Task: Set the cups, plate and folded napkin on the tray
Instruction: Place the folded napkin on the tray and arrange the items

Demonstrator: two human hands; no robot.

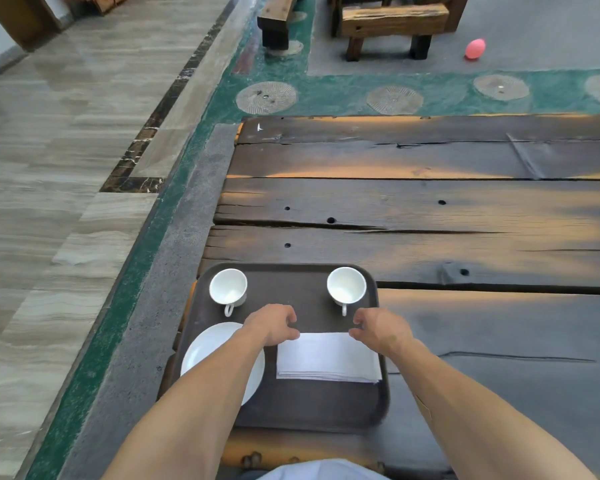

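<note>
We find a dark brown tray (291,410) lying at the near left corner of a weathered plank table (430,209). Two white cups stand upright along its far edge, the left cup (228,286) and the right cup (346,285), well apart, each handle turned toward the person. A white plate (208,344) sits in the near left part of the tray, partly covered by the left forearm. The folded white napkin (328,358) lies flat just beside the plate, in the near right part, its right edge reaching the tray rim. The left hand (274,323) has its fingers curled at the napkin's far left corner, and the right hand (378,329) likewise at the far right corner; we cannot tell whether either pinches the cloth or merely touches it. A pink ball (475,49) lies on the floor beyond.
</note>
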